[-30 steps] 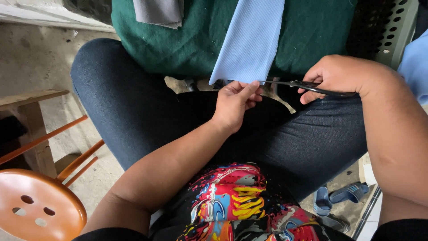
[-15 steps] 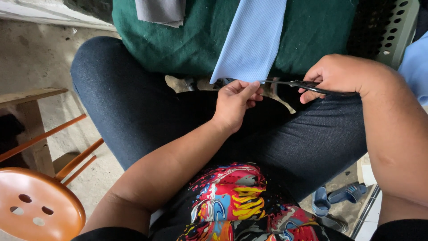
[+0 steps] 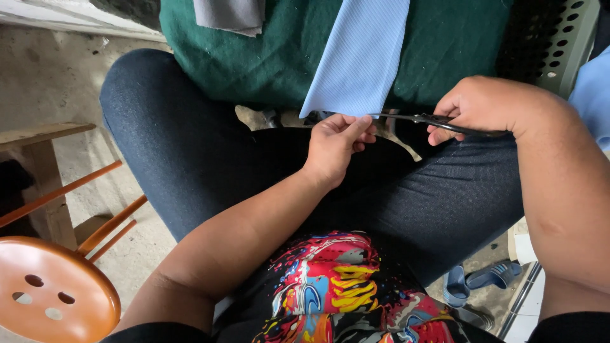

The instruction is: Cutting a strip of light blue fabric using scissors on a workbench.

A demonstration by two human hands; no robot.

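The left hand point(image 3: 335, 145) pinches the lower edge of a light blue cloth strip point(image 3: 361, 57) that hangs over green fabric point(image 3: 267, 57) above the lap. The right hand point(image 3: 486, 108) grips dark scissors point(image 3: 416, 119), fingers curled around the handles; the blades seem nearly closed, tips touching the strip's bottom edge beside the left fingers. An orange stool point(image 3: 51, 292) stands at lower left

Beyond my grip, a dark green cloth point(image 3: 279, 57) lies spread out, with a grey cloth piece point(image 3: 230, 14) on its far edge. Well off to my lower left stands an orange stool point(image 3: 51, 295). Below right, blue sandals point(image 3: 480, 282) lie on the floor.
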